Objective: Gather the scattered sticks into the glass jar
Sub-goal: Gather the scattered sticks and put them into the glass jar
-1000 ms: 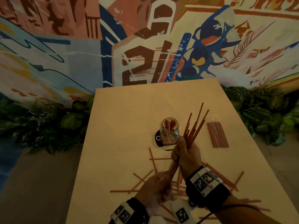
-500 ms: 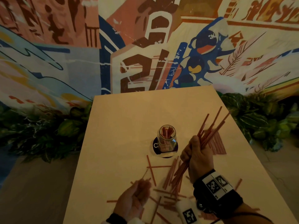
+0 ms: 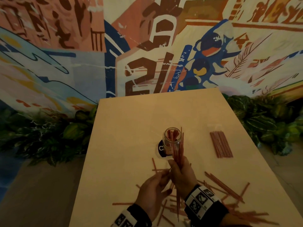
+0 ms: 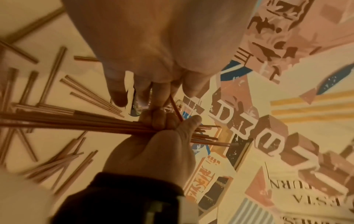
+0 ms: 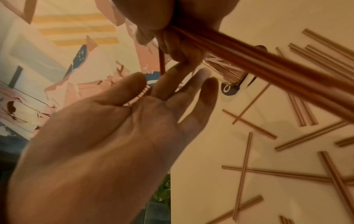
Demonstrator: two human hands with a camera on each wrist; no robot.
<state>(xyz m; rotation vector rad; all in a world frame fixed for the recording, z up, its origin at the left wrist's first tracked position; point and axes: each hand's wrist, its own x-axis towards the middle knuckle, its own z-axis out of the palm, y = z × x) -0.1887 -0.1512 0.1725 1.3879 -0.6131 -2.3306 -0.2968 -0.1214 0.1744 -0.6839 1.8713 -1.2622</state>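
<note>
Change: right hand had swung its bundle upright; left hand had risen beside it.
Loose sticks: strewn on the table, nearer than the glass jar.
Left hand: pinched one stick.
Right hand: fisted round the bundle, closer to the jar.
Jar: just beyond the bundle's upright tips, already part-filled.

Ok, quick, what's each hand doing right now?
Left hand: pinches a single stick at its fingertips, right against the other hand.
Right hand: closed round a bundle of sticks, held upright near the glass jar.
</note>
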